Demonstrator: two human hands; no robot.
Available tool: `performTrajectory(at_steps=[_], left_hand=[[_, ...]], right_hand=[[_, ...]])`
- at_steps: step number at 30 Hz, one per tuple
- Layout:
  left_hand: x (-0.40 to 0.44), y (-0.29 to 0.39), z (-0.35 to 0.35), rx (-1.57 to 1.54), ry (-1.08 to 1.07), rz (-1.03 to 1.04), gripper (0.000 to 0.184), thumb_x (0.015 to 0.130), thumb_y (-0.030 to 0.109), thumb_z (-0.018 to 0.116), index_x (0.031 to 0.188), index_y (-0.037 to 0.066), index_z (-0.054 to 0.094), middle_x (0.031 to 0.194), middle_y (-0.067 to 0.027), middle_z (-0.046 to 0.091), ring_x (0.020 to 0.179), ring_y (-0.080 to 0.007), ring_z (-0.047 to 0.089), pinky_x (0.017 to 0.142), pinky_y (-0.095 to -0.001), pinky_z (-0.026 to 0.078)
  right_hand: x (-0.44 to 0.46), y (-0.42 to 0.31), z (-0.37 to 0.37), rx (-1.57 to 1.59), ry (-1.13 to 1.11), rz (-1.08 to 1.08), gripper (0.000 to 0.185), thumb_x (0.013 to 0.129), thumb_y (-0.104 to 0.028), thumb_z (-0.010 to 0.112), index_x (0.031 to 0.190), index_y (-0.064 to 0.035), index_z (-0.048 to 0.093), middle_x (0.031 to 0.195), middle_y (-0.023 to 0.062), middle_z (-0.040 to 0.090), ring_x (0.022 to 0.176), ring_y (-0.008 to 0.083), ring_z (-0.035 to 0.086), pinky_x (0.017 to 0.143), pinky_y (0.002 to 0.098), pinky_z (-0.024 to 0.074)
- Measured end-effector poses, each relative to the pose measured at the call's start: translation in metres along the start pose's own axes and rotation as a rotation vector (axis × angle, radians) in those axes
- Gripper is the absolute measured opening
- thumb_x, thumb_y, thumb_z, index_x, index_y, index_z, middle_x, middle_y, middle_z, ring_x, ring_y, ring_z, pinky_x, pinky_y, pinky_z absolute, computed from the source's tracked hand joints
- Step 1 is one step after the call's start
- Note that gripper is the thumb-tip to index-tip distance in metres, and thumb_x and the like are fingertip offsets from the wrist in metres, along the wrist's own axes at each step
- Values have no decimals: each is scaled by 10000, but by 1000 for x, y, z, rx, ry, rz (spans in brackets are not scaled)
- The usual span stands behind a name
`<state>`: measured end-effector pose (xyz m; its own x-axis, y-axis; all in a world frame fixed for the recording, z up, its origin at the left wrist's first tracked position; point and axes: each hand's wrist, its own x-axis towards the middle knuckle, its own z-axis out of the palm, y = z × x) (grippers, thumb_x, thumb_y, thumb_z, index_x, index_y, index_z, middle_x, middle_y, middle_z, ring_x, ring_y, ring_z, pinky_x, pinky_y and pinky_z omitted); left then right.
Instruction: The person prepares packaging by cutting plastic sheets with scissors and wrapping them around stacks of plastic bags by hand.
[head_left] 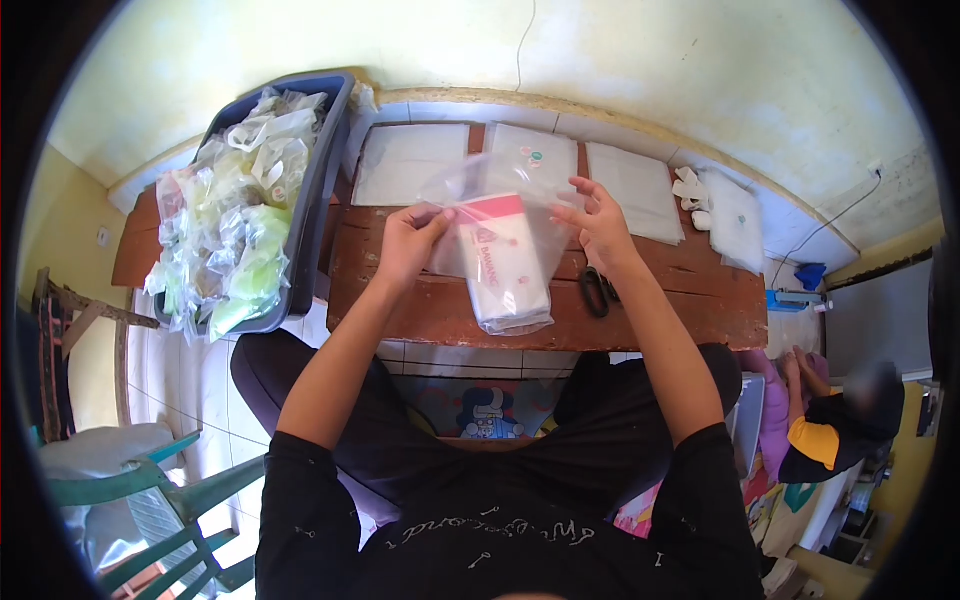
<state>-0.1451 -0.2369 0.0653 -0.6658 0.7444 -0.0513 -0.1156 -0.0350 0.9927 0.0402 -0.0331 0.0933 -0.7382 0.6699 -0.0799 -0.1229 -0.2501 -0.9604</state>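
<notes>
A white packet with a red band and red print (500, 255) sits inside a clear plastic bag (440, 185), its lower end near the front edge of the brown wooden table (690, 305). My left hand (410, 240) is closed, with thumb and fingers pinching the bag's left edge near its mouth. My right hand (603, 230) has its fingers apart at the bag's right side; the thumb is close to the film, and I cannot tell whether it touches. Black-handled scissors (594, 293) lie just below my right hand.
Flat stacks of clear plastic bags (410, 165) line the table's back, with a thick bundle (735, 220) at the right. A dark tub (300, 250) heaped with filled plastic bags stands left. A green chair (190, 510) is lower left. Another person (840, 430) sits at the right.
</notes>
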Motion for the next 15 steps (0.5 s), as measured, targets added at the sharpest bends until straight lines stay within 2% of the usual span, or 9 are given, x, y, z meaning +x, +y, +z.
performTrajectory(at_steps=[1, 3, 4, 6, 7, 10, 12, 14, 15], left_hand=[[3, -1, -4, -28, 37, -17, 145, 906, 135, 677, 957, 2, 707, 791, -18, 682, 661, -41, 568, 577, -185, 429], [14, -10, -17, -16, 67, -68, 141, 910, 130, 669, 970, 8, 706, 771, -10, 670, 635, -35, 546, 542, -186, 406], [17, -16, -22, 2, 89, -128, 139, 913, 126, 661, 982, 13, 705, 750, -2, 657, 609, -28, 524, 506, -187, 384], [21, -21, -27, 1, 104, -123, 143, 914, 127, 656, 994, 19, 702, 726, 9, 640, 587, -25, 501, 480, -193, 363], [24, -23, -30, -1, 114, -119, 147, 916, 128, 651, 1007, 24, 700, 702, 20, 622, 566, -21, 478, 453, -199, 342], [31, -17, -36, 146, 214, -120, 152, 909, 130, 653, 1025, 43, 701, 670, 19, 604, 538, -24, 458, 438, -215, 322], [47, -23, -51, 185, 253, -95, 167, 908, 128, 653, 1053, 58, 695, 658, 17, 596, 521, -25, 440, 433, -224, 305], [65, -23, -63, 222, 285, -71, 186, 906, 127, 654, 1080, 72, 690, 645, 14, 588, 504, -26, 421, 427, -232, 288], [72, -20, -68, 182, 291, -19, 203, 907, 123, 652, 1104, 85, 682, 638, 13, 579, 491, -28, 401, 424, -238, 274]], right_hand=[[3, 11, -2, -4, -10, -1, 554, 800, -22, 732, 1274, 26, 450, 1112, 144, 599, 936, 236, 647, 815, 360, 555], [8, 35, -4, 163, 30, 268, 589, 822, -28, 712, 1308, 43, 387, 1110, 177, 604, 950, 264, 655, 835, 375, 565], [8, 45, -2, 161, 26, 270, 589, 822, -28, 712, 1308, 43, 387, 1110, 177, 604, 950, 264, 655, 835, 375, 565], [9, 60, 15, 81, -33, 375, 522, 845, -8, 673, 1282, 60, 395, 1080, 197, 615, 944, 275, 662, 840, 385, 577], [12, 68, 24, 27, -29, 320, 447, 854, 12, 648, 1243, 66, 434, 1050, 201, 629, 923, 271, 668, 803, 364, 593], [37, 81, 38, -46, -93, 288, 398, 871, -14, 642, 1221, 72, 474, 1034, 169, 631, 910, 238, 666, 806, 338, 583], [57, 86, 51, -11, -78, 273, 345, 866, 22, 617, 1195, 63, 518, 1032, 162, 636, 889, 220, 665, 790, 324, 581], [75, 82, 64, -155, -34, 99, 307, 844, 93, 580, 1148, 83, 544, 1021, 176, 635, 928, 233, 670, 732, 323, 616], [84, 80, 69, -154, -39, 100, 307, 844, 93, 580, 1148, 83, 544, 1021, 176, 635, 928, 233, 670, 732, 323, 616]])
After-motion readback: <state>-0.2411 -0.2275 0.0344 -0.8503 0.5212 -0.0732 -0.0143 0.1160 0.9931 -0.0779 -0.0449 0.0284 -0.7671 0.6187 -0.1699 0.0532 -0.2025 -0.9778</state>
